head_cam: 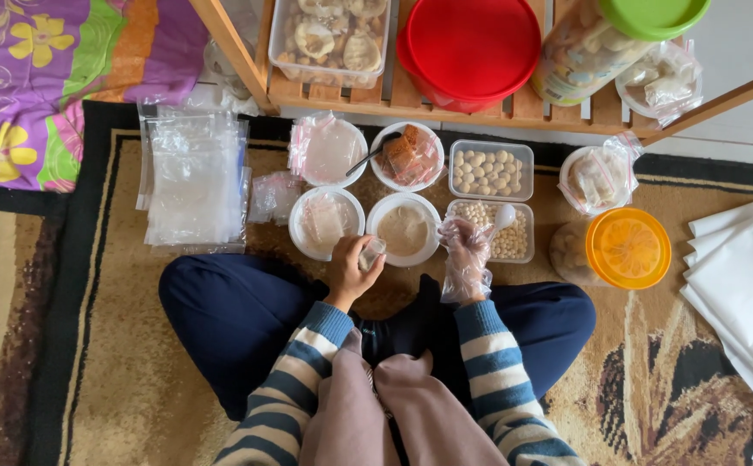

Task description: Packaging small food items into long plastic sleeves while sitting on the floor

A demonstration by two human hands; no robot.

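Sitting cross-legged on a patterned brown rug [117, 380], the person works over a spread of food containers. Behind them a wooden rack [480, 102] carries a red-lidded tub [471, 47] and a green-lidded jar [618, 39]. A stack of clear plastic bags [193, 177] lies to the left on the rug, folded white sheets [743, 276] to the far right. An orange-lidded jar [626, 248] stands near the right knee. Closer in sit round white bowls: one with a pale brown paste [403, 229], one covered in clear film [326, 223]. Beside them are two clear rectangular trays of small pale balls [490, 170].

The left hand [350, 269], bare, is curled around a small clear plastic cup [372, 252], which looks pale and translucent and sits just in front of the paste bowl, above the lap. The right hand [465, 255] wears a crinkled clear plastic glove and its fingers pinch a white plastic spoon [503, 216], whose bowl rests over the nearer tray of balls.
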